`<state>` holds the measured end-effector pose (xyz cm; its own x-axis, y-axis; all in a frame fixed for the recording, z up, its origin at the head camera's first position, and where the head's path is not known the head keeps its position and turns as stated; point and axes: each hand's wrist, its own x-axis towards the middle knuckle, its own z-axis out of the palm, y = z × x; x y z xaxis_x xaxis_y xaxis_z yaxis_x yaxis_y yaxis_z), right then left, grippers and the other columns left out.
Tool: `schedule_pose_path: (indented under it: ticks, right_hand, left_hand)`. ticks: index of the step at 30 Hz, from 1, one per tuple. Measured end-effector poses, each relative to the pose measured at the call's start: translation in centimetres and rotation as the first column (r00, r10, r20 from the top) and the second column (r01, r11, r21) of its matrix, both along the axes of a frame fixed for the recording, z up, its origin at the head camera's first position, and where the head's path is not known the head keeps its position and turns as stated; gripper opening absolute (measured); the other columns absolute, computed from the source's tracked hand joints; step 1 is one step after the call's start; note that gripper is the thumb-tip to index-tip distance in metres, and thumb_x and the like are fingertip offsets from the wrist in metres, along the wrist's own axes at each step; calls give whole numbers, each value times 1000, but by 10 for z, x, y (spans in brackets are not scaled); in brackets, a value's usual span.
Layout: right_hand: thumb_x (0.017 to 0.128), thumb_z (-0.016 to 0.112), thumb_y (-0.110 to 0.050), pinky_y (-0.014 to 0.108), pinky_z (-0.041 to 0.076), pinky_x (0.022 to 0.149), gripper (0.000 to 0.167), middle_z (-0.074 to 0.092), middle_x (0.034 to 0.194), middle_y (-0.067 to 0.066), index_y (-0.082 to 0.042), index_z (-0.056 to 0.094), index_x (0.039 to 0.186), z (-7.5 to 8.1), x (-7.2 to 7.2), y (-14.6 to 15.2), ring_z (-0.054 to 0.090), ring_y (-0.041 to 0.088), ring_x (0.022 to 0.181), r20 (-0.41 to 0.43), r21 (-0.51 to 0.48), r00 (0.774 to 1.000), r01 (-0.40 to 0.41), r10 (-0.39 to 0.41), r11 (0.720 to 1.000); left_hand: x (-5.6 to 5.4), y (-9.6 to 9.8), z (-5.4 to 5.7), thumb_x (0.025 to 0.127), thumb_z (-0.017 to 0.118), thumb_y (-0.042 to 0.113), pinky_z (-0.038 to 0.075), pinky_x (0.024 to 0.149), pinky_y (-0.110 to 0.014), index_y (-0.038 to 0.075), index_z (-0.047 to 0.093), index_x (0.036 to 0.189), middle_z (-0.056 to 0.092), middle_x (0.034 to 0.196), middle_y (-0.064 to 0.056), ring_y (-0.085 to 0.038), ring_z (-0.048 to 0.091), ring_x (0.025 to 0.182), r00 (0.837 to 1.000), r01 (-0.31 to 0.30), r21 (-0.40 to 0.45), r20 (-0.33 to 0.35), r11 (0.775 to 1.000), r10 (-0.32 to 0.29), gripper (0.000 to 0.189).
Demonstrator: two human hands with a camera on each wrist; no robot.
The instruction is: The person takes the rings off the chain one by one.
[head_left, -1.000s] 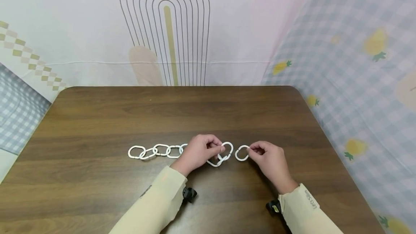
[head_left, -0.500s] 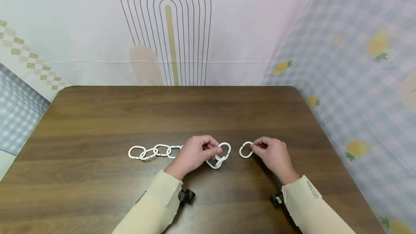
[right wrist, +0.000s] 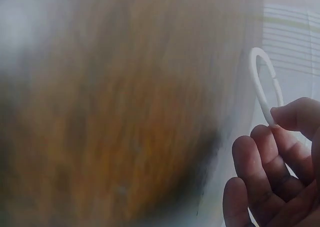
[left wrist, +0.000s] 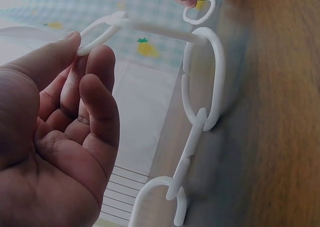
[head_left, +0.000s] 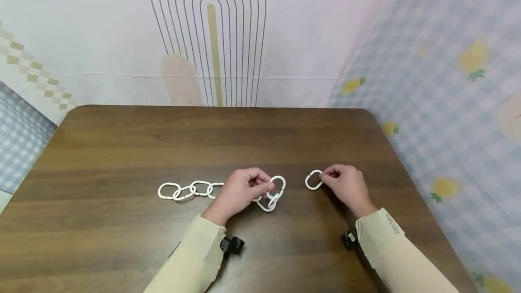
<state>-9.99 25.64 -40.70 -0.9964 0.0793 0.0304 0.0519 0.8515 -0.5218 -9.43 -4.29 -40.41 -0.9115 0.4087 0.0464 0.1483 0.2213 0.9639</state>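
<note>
A chain of white plastic links point(head_left: 201, 188) lies across the table, its middle hidden under my left hand point(head_left: 240, 191). Thumb and forefinger of that hand pinch the end link point(head_left: 284, 184), held raised. In the left wrist view the chain point(left wrist: 218, 82) hangs down from the pinched link point(left wrist: 102, 32). To the right, my right hand point(head_left: 346, 184) pinches a separate white link point(head_left: 308, 180) between thumb and fingertip. This loose link point(right wrist: 256, 77) shows a small gap in its side in the right wrist view. The two held links are apart.
The brown wooden table point(head_left: 122, 148) extends behind and around both hands. A patterned cloth point(head_left: 301, 35) hangs behind it, and a checked cloth with pineapples point(head_left: 439, 125) hangs along the right side. Each wrist wears a small black camera point(head_left: 233, 245).
My right hand has moved right and away from me with the loose link, widening the gap. The left hand has drifted slightly left, still pinching the chain's end link.
</note>
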Motion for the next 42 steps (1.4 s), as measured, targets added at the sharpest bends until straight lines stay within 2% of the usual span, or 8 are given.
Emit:
schedule_pose_path:
  ticks: [5, 12, 21, 32, 42]
  right_hand:
    - [89, 66, -25, 32, 44, 62, 14, 68, 73, -3, -14, 74, 83, 1, -8, 5, 55, 18, 64, 38, 37, 999, 25, -27, 999]
    - [91, 64, -24, 32, 44, 60, 17, 66, 67, -2, -10, 72, 86, 4, -17, 9, 57, 17, 61, 117, 19, 993, 26, -28, 999]
    - [94, 61, -23, 32, 44, 65, 21, 65, 66, -2, -6, 71, 88, 3, -26, 19, 59, 18, 65, 126, 36, 990, 66, -70, 997]
    - [96, 60, -24, 32, 46, 63, 24, 68, 68, 1, -4, 71, 89, 0, -33, 26, 62, 20, 66, 149, 23, 981, 125, -127, 992]
    - [96, 69, -35, 33, 44, 58, 33, 64, 61, 1, -6, 71, 79, -2, -31, 34, 57, 22, 61, 141, 20, 981, 134, -135, 991]
  left_hand:
    - [2, -1, -1, 91, 75, 16, 47, 59, -20, 9, 73, 90, 69, 74, 1, -29, 67, 70, 1000, 13, -4, 5, 1000, -13, 8]
    - [3, -1, -2, 92, 75, 19, 49, 62, -22, 10, 73, 90, 69, 74, 3, -30, 68, 72, 999, 28, -28, 17, 999, -27, 9]
    - [2, 1, -1, 92, 75, 18, 49, 62, -23, 10, 72, 90, 69, 74, 4, -30, 69, 72, 999, 39, -31, 9, 999, -39, 9]
    - [4, 1, 1, 92, 75, 16, 52, 63, -24, 9, 72, 91, 69, 76, 2, -31, 69, 73, 999, 33, -14, 28, 999, -32, 8]
    - [4, 2, 2, 92, 74, 16, 52, 63, -24, 8, 71, 92, 69, 76, 0, -30, 69, 72, 999, 46, 4, 25, 999, -46, 8]
